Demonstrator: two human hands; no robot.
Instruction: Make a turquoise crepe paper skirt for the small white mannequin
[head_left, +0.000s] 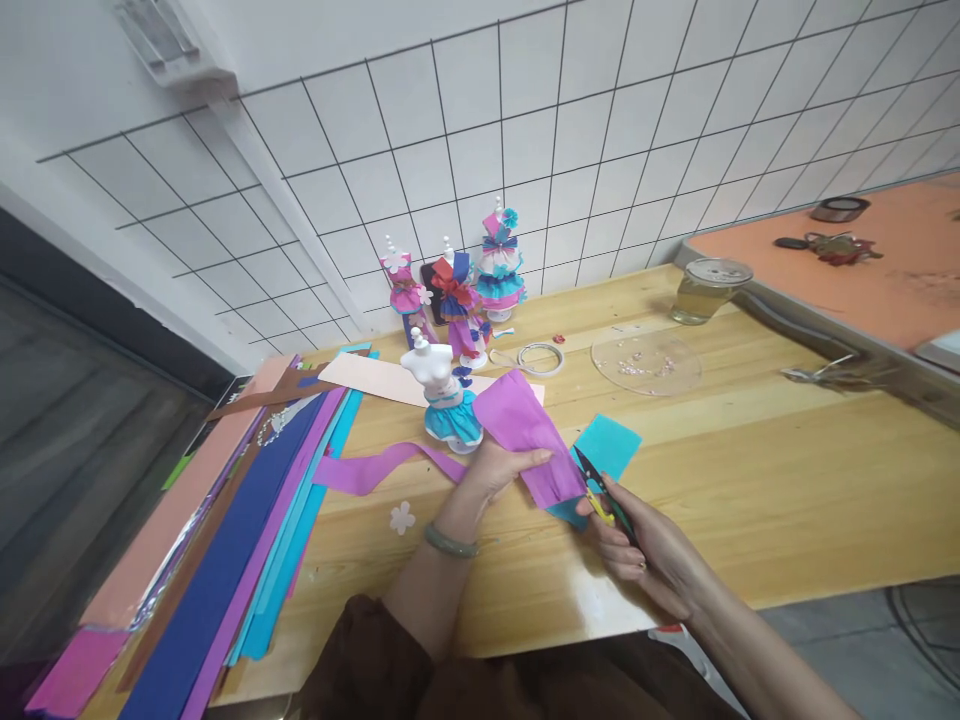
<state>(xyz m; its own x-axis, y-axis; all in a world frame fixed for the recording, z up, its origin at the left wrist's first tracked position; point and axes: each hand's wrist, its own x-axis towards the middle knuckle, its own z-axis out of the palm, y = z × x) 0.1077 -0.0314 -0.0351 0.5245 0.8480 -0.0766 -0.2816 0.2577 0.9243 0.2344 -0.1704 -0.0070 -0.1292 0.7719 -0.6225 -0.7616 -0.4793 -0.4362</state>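
Observation:
My left hand [504,472], a bangle round its wrist, grips a piece of purple crepe paper [525,425] with the thumb on top. In my right hand [637,545] is a pair of thread snips [600,490] with yellow and green on the handles. Their blades meet the right edge of the purple paper; whether they are cutting into it I cannot tell. A turquoise paper piece [609,450] lies beneath and beyond the blades. Just behind my left hand stands a small white mannequin [431,370] in a turquoise paper skirt [454,420].
Long folded paper strips [247,500] cover the table's left side. Several dressed mannequins [499,260] stand by the tiled wall. A tape roll [540,359], a clear dish [646,375] of small beads and a lidded cup [707,290] sit farther back. A white paper flower [403,517] lies left of my forearm.

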